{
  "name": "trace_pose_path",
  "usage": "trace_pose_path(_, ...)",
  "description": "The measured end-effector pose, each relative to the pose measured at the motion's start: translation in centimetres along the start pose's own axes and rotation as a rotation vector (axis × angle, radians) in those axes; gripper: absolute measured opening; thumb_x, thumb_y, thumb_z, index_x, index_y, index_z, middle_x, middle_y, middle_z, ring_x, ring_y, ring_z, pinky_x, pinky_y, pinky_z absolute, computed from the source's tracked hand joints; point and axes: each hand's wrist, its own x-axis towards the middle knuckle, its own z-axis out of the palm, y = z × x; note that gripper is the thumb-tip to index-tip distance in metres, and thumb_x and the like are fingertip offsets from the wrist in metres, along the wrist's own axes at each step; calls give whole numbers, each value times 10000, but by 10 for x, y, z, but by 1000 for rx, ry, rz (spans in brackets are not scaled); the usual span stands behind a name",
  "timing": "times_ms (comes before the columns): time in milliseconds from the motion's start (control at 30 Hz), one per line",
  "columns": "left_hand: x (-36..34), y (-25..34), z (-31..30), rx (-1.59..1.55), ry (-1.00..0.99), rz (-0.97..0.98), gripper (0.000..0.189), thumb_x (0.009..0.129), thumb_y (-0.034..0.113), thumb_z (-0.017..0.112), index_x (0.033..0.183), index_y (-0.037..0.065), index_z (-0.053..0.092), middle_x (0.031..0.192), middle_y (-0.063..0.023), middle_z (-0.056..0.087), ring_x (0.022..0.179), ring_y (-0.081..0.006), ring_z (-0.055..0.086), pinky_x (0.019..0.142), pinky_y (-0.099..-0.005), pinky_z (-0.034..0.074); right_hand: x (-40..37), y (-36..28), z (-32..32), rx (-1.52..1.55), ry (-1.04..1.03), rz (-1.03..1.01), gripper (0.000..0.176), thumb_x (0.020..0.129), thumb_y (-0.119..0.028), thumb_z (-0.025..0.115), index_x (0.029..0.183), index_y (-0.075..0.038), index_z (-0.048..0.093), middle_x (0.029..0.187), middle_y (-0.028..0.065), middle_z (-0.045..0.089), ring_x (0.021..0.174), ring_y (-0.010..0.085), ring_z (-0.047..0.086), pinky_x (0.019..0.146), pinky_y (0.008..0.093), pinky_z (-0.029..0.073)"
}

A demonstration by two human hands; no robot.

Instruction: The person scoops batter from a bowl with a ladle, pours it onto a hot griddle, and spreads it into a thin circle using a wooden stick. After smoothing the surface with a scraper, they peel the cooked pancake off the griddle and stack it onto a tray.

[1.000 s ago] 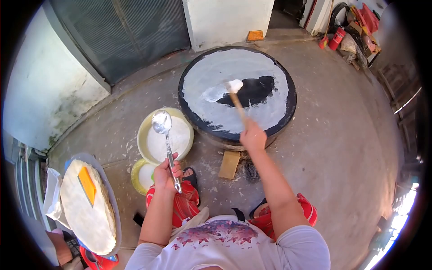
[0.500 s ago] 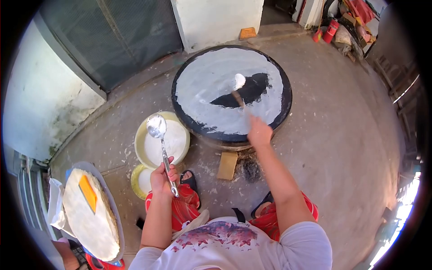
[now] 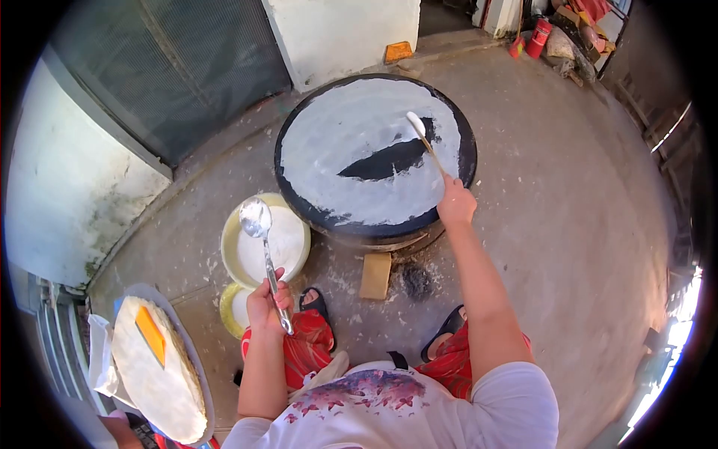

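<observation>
My left hand (image 3: 270, 303) is closed round the handle of a big metal spoon (image 3: 256, 218), whose batter-smeared bowl is over the near side of a pale yellow basin (image 3: 226, 251) of white batter (image 3: 277, 243). With my right hand (image 3: 456, 202) I grip a wooden-handled batter spreader (image 3: 430, 150). Its white-coated end is at the upper right of the batter layer on a large round black griddle (image 3: 470, 161). White batter (image 3: 329, 135) covers most of the griddle, and a dark bare strip (image 3: 385, 162) shows near the middle.
A smaller yellow bowl (image 3: 228, 307) stands below the basin. At left, a tray (image 3: 198, 367) bears a stack of thin white sheets (image 3: 149, 374) with an orange scraper (image 3: 152, 334) on top. A brown block (image 3: 375, 275) lies before the griddle.
My right hand has moved right and a little up, sweeping the spreader toward the upper right. The dark strip has become narrower. The spoon stays over the basin.
</observation>
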Motion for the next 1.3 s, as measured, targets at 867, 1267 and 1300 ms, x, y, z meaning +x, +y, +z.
trace_pose_path(867,9,-8,2,15,25,-11,315,912,214,311,1058,-27,451,705,-67,460,502,-114,393,406,-214,339,37,83,4,555,-243,194,271,842,-161,425,1069,-155,574,983,143,597,921,300,564,789,380,442)
trace_pose_path(1267,6,-9,3,28,8,-12,311,912,208,308,1045,-33,452,697,-69,460,492,-108,387,408,-212,339,4,29,1,587,-265,52,265,836,-218,450,1061,-164,580,988,135,591,922,285,565,798,349,438)
trace_pose_path(1300,6,-8,2,46,6,-7,312,914,207,301,1050,-32,447,701,-70,460,494,-108,388,409,-215,338,0,34,-10,597,-288,85,267,837,-222,452,1065,-163,577,990,136,591,928,284,564,803,350,436)
